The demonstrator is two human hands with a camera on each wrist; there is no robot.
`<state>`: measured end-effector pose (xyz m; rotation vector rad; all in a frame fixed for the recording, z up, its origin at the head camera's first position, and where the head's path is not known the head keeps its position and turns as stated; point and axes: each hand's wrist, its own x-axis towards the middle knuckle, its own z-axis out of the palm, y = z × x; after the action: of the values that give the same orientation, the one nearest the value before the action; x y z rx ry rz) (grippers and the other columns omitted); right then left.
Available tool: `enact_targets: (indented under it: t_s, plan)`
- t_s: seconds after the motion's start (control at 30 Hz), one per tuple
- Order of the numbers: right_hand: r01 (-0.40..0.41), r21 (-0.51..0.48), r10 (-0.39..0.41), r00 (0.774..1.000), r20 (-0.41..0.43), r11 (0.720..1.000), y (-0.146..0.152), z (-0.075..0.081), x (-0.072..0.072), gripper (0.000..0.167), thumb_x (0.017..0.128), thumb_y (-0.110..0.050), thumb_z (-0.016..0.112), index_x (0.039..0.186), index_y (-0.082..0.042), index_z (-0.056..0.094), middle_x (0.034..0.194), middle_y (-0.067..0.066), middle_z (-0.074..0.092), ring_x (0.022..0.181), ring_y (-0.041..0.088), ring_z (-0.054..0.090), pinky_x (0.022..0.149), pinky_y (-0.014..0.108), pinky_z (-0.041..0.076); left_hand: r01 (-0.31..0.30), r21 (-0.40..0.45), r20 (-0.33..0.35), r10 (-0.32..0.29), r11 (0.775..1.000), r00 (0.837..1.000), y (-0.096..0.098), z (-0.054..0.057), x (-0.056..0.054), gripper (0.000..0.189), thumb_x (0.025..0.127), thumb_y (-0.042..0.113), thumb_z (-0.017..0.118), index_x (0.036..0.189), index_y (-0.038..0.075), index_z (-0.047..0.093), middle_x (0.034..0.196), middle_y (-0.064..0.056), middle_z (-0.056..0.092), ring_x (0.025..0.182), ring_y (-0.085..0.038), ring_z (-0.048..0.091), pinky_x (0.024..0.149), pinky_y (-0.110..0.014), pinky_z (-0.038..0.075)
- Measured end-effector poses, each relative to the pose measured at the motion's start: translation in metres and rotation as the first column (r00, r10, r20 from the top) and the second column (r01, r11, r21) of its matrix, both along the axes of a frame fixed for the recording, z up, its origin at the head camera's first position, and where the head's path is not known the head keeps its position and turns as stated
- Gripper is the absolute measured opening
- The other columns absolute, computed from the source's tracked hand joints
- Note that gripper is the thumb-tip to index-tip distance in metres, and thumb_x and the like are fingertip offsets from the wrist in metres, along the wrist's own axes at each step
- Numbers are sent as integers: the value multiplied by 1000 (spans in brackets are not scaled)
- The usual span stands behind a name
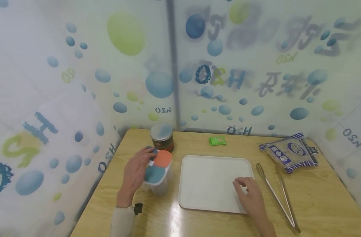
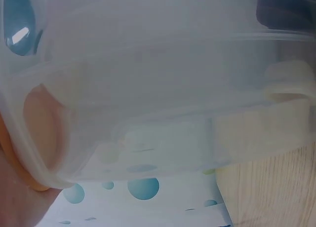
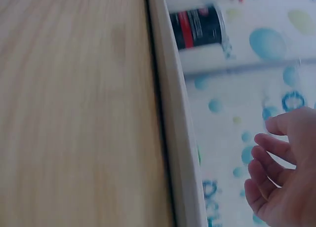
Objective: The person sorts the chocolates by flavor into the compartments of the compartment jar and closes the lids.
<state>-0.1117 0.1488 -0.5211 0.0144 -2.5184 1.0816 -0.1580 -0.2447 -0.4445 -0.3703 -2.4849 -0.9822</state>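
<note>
A translucent plastic container [image 1: 160, 186] with a lid [image 1: 162, 159] patterned in orange, teal and dark blue stands left of a white tray [image 1: 211, 184]. My left hand [image 1: 134, 171] grips it by the lid, fingers over the top at its left side; the thumb is out of sight in the head view. Close up, the container wall [image 2: 148, 84] fills most of the left wrist view. My right hand [image 1: 251, 197] hovers at the tray's right front, fingers loosely bent, holding nothing. The right wrist view shows this hand [image 3: 284, 168] beside the tray's raised edge [image 3: 180, 113].
Behind the container stands a dark can [image 1: 162, 140] with a silver lid. A small green packet [image 1: 217, 141] lies beyond the tray. Metal tongs [image 1: 279, 197] rest spread on the wooden table [image 1: 322, 200] at right, near a blue-and-white bag [image 1: 291, 153].
</note>
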Motion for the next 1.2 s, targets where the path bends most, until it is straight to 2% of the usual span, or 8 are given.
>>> enact_targets:
  t_s: [0.13,0.33,0.57,0.63,0.73,0.87,0.97,1.2]
  plan:
    - [-165,-31,164,985,-56,986,-44,6,-9,9,89,-10,73,95,-17,72,85,-12,64,83,4,55,69,24,48,-38,42,83,35,998,996,1,1,0,31,105,29,50,112,13,75,135,-4,66,138,-31,50,110,-56,40]
    - [-411,-70,397,904,-156,909,-96,24,-25,6,94,-14,69,97,-19,71,90,-18,62,89,2,56,76,30,53,-71,10,111,70,997,991,7,-4,-5,31,95,42,65,110,17,75,136,2,65,139,-26,50,110,-54,42]
    - [-506,62,497,804,-327,860,-154,52,-50,9,94,-20,69,98,-14,74,96,-5,64,95,12,56,81,29,49,-75,-6,61,75,997,995,6,-7,-7,27,96,37,66,109,15,76,133,0,67,137,-27,52,109,-54,43]
    - [-497,117,505,790,-348,860,-173,57,-56,12,95,-22,67,97,-13,73,95,-2,63,93,15,55,81,31,47,-74,-15,49,74,997,996,5,-7,-8,27,96,35,66,109,14,75,132,0,68,136,-28,53,108,-54,43]
    - [-472,160,498,804,-326,867,-197,63,-63,11,97,-19,62,96,-13,72,90,-1,63,85,15,54,78,32,46,-63,-24,28,64,998,998,6,-8,-9,25,97,32,65,110,13,75,132,-1,68,135,-30,54,108,-54,44]
    - [-425,177,458,852,-254,888,-217,63,-63,16,98,-17,56,95,-15,71,90,-2,63,81,16,50,75,30,43,-52,-27,-4,52,998,999,7,-11,-10,23,98,28,65,110,12,75,130,-3,69,133,-31,55,107,-54,45]
    - [-377,195,418,873,-252,905,-227,58,-60,19,100,-22,53,96,-16,71,95,0,62,83,19,48,74,31,41,-59,-34,-16,59,998,998,7,-12,-8,22,99,27,63,110,13,75,129,-3,69,133,-30,56,106,-54,46]
    - [-306,149,339,875,-346,940,-243,52,-58,13,95,-16,58,89,-17,69,93,0,60,82,19,45,74,29,38,-87,-71,-36,85,994,996,4,-8,-7,21,98,26,64,108,13,76,130,-5,69,132,-32,56,103,-56,47]
